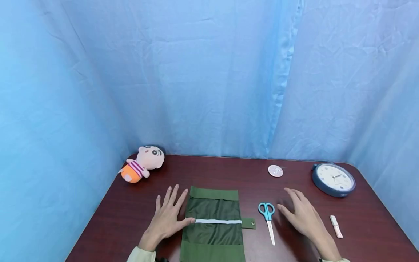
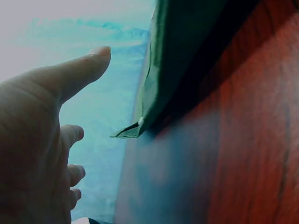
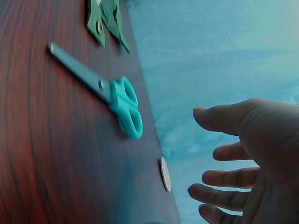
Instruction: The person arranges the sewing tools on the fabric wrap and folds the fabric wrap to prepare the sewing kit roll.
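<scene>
A dark green fabric roll-up pouch (image 1: 212,207) lies spread flat on the table, a white band (image 1: 217,221) across its middle and a snap tab (image 1: 248,223) on its right side. My left hand (image 1: 167,218) hovers at the pouch's left edge, fingers spread, thumb overlapping that edge in the head view. Teal-handled scissors (image 1: 268,217) lie closed to the right of the tab, blades toward me. Right of them, my right hand (image 1: 304,218) is held over the table with relaxed fingers and nothing in it. In the right wrist view the scissors (image 3: 122,107) lie apart from the thumb.
A plush doll (image 1: 144,163) lies at the back left of the dark wooden table (image 1: 203,171). Toward the back right are a shiny round disc (image 1: 275,171) and a blue-rimmed clock (image 1: 334,178). A small white-and-pink stick-shaped item (image 1: 335,226) lies right of my right hand. Blue curtains (image 1: 203,80) surround the table.
</scene>
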`<action>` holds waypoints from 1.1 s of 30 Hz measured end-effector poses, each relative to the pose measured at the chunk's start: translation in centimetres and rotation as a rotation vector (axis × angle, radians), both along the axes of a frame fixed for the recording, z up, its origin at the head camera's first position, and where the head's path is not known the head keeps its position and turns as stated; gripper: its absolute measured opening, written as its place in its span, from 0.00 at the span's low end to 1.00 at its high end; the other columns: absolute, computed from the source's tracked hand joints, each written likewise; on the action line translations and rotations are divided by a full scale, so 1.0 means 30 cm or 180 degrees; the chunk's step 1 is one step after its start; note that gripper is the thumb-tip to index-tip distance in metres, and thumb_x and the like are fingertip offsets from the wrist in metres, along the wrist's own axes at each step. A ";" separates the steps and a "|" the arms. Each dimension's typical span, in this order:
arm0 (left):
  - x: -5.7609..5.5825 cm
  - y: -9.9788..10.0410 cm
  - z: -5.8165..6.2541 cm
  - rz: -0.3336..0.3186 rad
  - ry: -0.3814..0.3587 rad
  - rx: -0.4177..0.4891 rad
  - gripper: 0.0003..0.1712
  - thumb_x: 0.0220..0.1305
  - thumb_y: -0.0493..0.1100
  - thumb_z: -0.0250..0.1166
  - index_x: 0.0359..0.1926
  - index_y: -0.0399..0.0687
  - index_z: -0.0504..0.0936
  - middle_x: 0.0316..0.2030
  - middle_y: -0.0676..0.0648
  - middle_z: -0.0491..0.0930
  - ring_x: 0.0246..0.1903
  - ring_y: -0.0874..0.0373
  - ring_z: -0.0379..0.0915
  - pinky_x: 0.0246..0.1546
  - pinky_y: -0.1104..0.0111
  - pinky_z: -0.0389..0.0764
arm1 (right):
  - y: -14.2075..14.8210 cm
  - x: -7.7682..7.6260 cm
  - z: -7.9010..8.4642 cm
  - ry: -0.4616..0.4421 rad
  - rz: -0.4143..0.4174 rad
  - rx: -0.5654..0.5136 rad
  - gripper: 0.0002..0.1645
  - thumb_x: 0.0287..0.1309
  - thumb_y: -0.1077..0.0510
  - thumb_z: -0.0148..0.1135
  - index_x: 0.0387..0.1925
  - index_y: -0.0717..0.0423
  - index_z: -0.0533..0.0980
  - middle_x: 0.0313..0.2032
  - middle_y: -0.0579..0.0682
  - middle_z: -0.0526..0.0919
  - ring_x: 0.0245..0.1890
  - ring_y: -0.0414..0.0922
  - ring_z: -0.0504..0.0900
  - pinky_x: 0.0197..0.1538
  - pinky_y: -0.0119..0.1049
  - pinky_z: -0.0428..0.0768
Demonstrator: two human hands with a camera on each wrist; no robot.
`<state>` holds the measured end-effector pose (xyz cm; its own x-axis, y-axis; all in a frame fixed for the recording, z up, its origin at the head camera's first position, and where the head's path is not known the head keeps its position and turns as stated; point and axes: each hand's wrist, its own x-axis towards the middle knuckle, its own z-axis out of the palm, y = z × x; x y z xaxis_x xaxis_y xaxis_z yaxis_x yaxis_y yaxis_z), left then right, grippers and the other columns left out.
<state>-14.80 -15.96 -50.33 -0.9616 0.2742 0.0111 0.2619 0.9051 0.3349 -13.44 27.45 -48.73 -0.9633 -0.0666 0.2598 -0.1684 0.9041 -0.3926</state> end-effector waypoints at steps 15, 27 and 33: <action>0.003 0.003 -0.050 -0.0353 -0.0469 0.0396 0.57 0.55 0.72 0.67 0.79 0.57 0.55 0.79 0.36 0.48 0.79 0.35 0.40 0.69 0.27 0.46 | -0.090 -0.001 -0.037 -0.0777 -0.0026 -0.0203 0.40 0.61 0.45 0.68 0.67 0.63 0.69 0.54 0.61 0.79 0.33 0.40 0.76 0.36 0.41 0.77; 0.006 -0.014 -0.063 -0.0451 -0.0587 0.0507 0.54 0.56 0.70 0.67 0.78 0.57 0.58 0.79 0.36 0.49 0.79 0.34 0.40 0.69 0.27 0.42 | -0.120 -0.002 -0.071 -0.0826 -0.0030 -0.0175 0.41 0.56 0.45 0.72 0.64 0.63 0.71 0.57 0.66 0.78 0.45 0.52 0.82 0.42 0.52 0.81; 0.011 -0.023 -0.090 -0.0459 -0.0484 0.0492 0.53 0.57 0.71 0.66 0.77 0.56 0.59 0.79 0.38 0.49 0.79 0.35 0.41 0.70 0.28 0.43 | -0.135 0.001 -0.093 -0.0788 -0.0125 -0.0262 0.42 0.53 0.44 0.74 0.63 0.65 0.73 0.57 0.66 0.76 0.50 0.59 0.82 0.46 0.56 0.82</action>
